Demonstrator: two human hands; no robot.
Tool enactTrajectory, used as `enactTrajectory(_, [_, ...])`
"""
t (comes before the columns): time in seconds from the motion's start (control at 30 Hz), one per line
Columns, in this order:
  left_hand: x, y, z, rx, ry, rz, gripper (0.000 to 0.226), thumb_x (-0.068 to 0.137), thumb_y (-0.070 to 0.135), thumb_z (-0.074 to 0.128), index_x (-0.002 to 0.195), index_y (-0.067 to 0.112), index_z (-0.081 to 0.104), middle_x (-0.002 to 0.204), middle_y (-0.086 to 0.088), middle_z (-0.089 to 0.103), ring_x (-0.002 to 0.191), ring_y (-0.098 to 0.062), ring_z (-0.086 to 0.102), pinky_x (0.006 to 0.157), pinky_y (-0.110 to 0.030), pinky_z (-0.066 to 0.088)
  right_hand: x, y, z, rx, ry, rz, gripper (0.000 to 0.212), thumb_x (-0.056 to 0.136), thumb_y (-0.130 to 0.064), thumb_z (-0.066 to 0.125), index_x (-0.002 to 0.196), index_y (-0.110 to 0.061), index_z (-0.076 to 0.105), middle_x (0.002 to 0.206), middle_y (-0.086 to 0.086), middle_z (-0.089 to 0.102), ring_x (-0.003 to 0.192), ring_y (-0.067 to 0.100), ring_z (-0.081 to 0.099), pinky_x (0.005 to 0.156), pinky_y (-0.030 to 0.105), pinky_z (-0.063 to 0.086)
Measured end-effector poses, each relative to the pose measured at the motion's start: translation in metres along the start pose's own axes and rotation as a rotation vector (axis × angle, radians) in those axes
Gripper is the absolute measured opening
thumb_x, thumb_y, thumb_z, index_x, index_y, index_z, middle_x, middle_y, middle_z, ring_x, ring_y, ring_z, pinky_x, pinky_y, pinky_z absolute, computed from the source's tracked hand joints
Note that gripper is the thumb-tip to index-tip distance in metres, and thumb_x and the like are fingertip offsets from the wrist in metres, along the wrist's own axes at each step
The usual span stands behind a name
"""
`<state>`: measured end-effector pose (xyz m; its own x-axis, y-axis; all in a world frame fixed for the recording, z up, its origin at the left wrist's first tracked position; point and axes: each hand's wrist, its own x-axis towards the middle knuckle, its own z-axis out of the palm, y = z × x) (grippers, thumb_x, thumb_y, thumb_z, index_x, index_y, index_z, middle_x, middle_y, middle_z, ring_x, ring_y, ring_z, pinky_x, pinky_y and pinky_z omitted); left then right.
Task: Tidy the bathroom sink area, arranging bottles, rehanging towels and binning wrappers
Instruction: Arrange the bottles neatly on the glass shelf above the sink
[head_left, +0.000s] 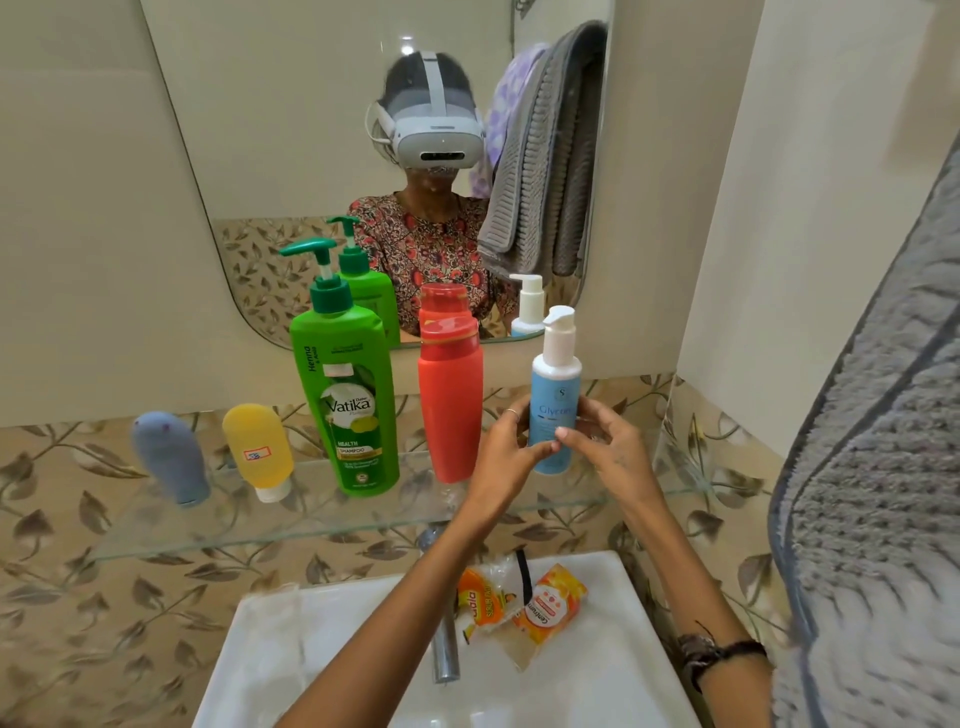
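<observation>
I hold the blue pump bottle (554, 410) upright between both grips, left hand (506, 457) and right hand (605, 447) pinching its lower body, over the right end of the glass shelf (363, 525) beside the red bottle (450, 410), while 2 orange wrappers (519, 605) lie in the sink (291, 649) below.

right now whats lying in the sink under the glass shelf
Two orange wrappers and a clear one lie in the sink by the tap; the left forearm covers part of the basin.
</observation>
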<state>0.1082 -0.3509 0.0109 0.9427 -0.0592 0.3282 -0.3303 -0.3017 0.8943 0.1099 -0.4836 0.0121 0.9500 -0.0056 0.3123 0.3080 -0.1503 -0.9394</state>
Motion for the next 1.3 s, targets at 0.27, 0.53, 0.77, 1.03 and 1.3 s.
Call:
enactTrajectory(0.27, [-0.028, -0.015, 0.015, 0.057, 0.245, -0.075, 0.050, 0.089, 0.008, 0.056, 0.138, 0.010, 0.043, 0.138, -0.006, 0.053, 0.125, -0.016, 0.051, 0.105, -0.032, 0.043, -0.019, 0.022, 0.004, -0.184, 0.137, 0.040, 0.052, 0.083, -0.004, 0.064, 0.133, -0.007, 0.048, 0.126, 0.007, 0.062, 0.102, 0.009, 0.059, 0.086, 0.018, 0.044])
enactTrajectory(0.53, [-0.023, -0.010, 0.032, 0.030, 0.203, -0.033, 0.040, 0.086, 0.010, 0.062, 0.125, 0.011, 0.058, 0.120, -0.004, 0.067, 0.107, -0.011, 0.063, 0.087, -0.012, 0.048, -0.023, 0.023, -0.007, -0.344, 0.216, 0.005, 0.050, 0.075, -0.017, 0.075, 0.122, -0.010, 0.060, 0.116, 0.009, 0.067, 0.096, 0.015, 0.062, 0.084, 0.026, 0.049])
enactTrajectory(0.77, [-0.010, -0.002, 0.060, 0.003, 0.176, -0.037, 0.042, 0.084, 0.012, 0.065, 0.125, 0.009, 0.056, 0.121, -0.007, 0.066, 0.102, -0.007, 0.062, 0.075, -0.001, 0.044, -0.021, 0.019, -0.031, -0.275, 0.259, 0.060, 0.045, 0.077, -0.007, 0.072, 0.121, -0.002, 0.059, 0.115, 0.015, 0.067, 0.094, 0.019, 0.062, 0.079, 0.020, 0.048])
enactTrajectory(1.03, [-0.003, -0.004, 0.070, -0.001, 0.204, -0.026, 0.042, 0.084, 0.012, 0.064, 0.125, 0.009, 0.054, 0.120, -0.005, 0.065, 0.105, -0.009, 0.061, 0.073, 0.000, 0.044, -0.010, 0.016, -0.041, -0.267, 0.191, 0.087, 0.044, 0.080, -0.006, 0.069, 0.122, 0.000, 0.057, 0.116, 0.017, 0.066, 0.097, 0.019, 0.062, 0.073, 0.006, 0.045])
enactTrajectory(1.3, [-0.005, -0.012, 0.068, 0.046, 0.232, -0.004, 0.034, 0.082, 0.016, 0.067, 0.114, 0.013, 0.058, 0.113, -0.001, 0.065, 0.094, -0.002, 0.056, 0.068, 0.002, 0.041, -0.012, 0.023, -0.039, -0.309, 0.170, 0.060, 0.047, 0.080, -0.009, 0.070, 0.124, -0.003, 0.056, 0.119, 0.014, 0.065, 0.097, 0.015, 0.060, 0.074, 0.008, 0.044])
